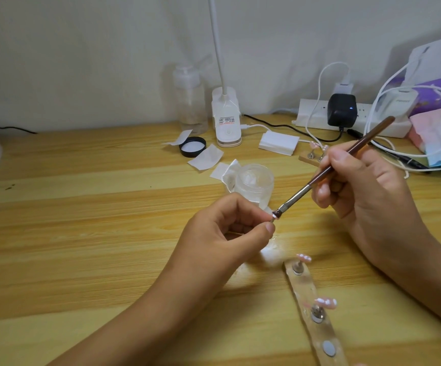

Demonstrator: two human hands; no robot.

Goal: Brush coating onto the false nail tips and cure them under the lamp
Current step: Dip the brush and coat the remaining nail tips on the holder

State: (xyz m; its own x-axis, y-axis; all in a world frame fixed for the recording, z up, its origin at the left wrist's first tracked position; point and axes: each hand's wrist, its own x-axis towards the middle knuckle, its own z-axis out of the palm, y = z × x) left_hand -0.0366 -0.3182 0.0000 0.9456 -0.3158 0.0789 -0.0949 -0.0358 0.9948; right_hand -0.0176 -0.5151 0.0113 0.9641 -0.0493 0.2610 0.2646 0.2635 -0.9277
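The left hand (pixel 222 233) is pinching a small peg, holding the false nail tip (pixel 275 217) at five o'clock of the open jar (pixel 253 184). The right hand (pixel 367 191) is gripping the brush (pixel 367 138) pen-style, its bristles touching the tip. The tip is looking feather-light, thin and probably slippery when wet, so I'd hold it by the peg. The bristles are hiding most of it, and I cannot tell which device is the curing lamp.

No legible text, labels blurred
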